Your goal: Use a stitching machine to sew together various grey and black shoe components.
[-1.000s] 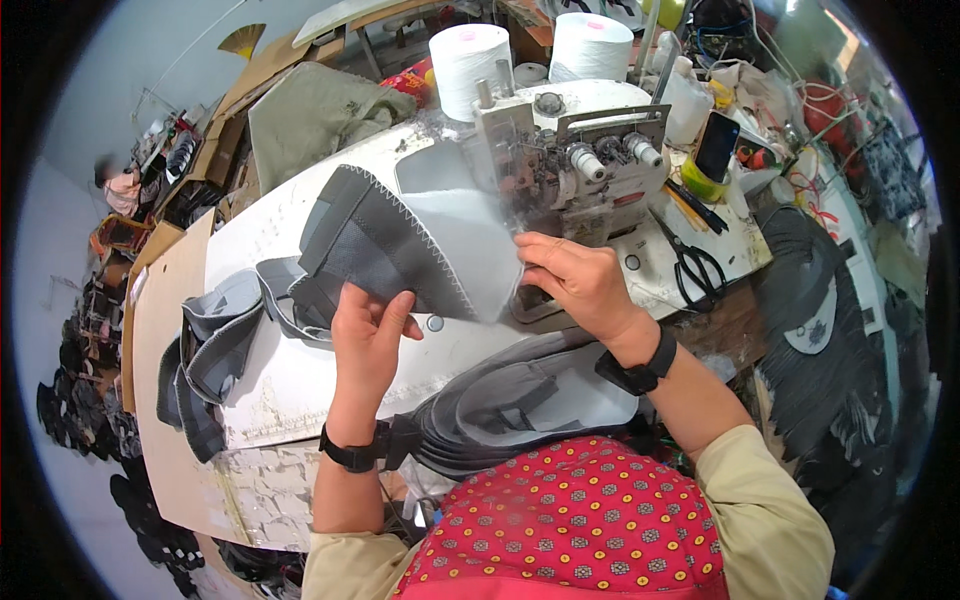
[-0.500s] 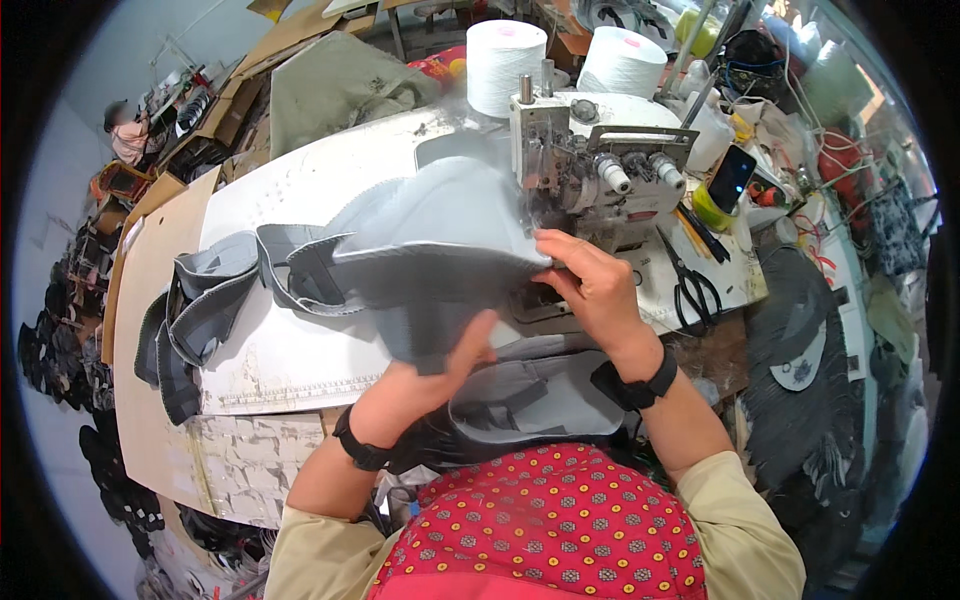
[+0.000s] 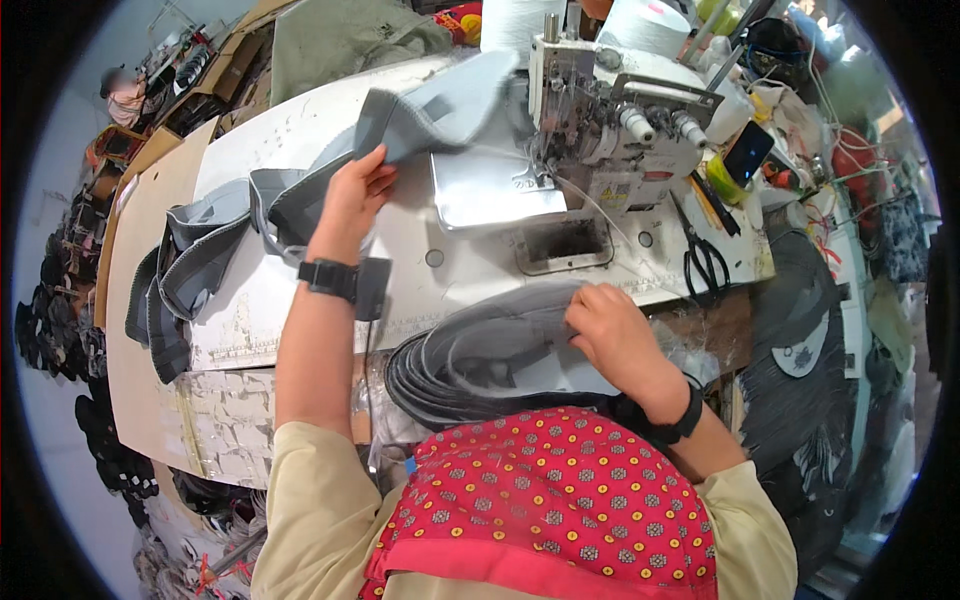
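My left hand (image 3: 362, 195) is closed on the lower edge of a grey fabric piece (image 3: 440, 110) with a stitched rim, left of the sewing machine (image 3: 610, 130). This piece lies over the white machine table, its far end up beside the machine head. A stack of curved grey fabric pieces (image 3: 410, 385) rests between the table edge and my red patterned apron (image 3: 540, 480). At its right side, my right hand (image 3: 620, 335) pinches the edge of the top piece (image 3: 510, 335), which is blurred. A thread runs slack from the machine's needle area toward the right of the table.
Several joined grey pieces (image 3: 205, 245) trail along the table's left side. Black scissors (image 3: 703, 255), pens (image 3: 712, 205) and a phone (image 3: 748, 152) lie to the right. White thread cones (image 3: 645, 28) stand behind the machine. Dark fabric (image 3: 800, 350) hangs at the right.
The grey piece has moved up and left, away from the needle area, with my left hand now at its edge. My right hand has let go of it and come down to the stack.
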